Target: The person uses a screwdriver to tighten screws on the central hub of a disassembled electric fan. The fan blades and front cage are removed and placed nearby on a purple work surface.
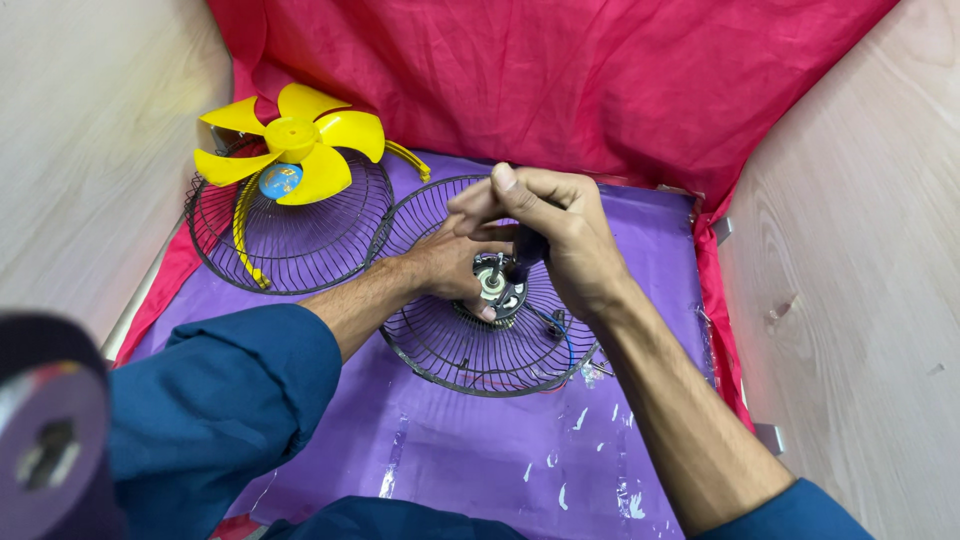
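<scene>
Both hands worked the motor hub (497, 287) inside the wire guard (470, 350) mid-bench, left hand (450, 262) steadying, right hand (555, 235) fingers closed on a dark screwdriver (527, 250), needing firm downward turning.

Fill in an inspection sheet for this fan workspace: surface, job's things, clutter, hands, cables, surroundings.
Surface: shiny purple sheet with wrinkles and glare spots.
Job's things: round black wire fan guard lying flat, small metal motor hub at its centre; dark tool handle upright over the hub.
Clutter: second black wire guard at the left, yellow plastic fan blade resting on it.
Hands: left hand steadies the hub; right hand is closed around the tool handle.
Cables: thin blue wire beside the hub.
Surroundings: red cloth behind, pale wooden panels on both sides.
</scene>
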